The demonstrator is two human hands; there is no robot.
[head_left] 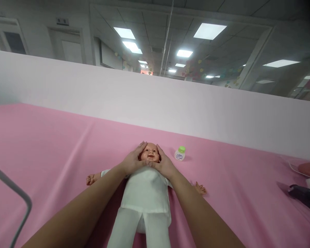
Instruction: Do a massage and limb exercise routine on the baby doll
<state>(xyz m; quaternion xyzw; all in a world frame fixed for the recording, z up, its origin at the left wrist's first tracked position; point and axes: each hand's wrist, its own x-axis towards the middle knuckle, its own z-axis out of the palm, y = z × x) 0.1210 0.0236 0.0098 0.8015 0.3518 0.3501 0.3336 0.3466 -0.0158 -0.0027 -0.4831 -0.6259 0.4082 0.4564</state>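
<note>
A baby doll (146,189) in white clothes lies on its back, its head towards the far side and its arms spread. My left hand (134,160) cups one side of the doll's head, fingers along the temple and thumb under the mouth. On the other side my right hand (165,163) holds the head the same way. The two thumbs meet at the chin. Part of the cheeks and the neck is hidden behind my hands. Just right of the head stands a small clear bottle (180,155) with a green cap.
A pink sheet (54,148) covers the surface, bounded at the back by a low white wall (155,100). A grey metal rod (20,198) bends in at the left. Near the right edge lie a black object (303,193) and a clear tray (294,167) holding something reddish-brown.
</note>
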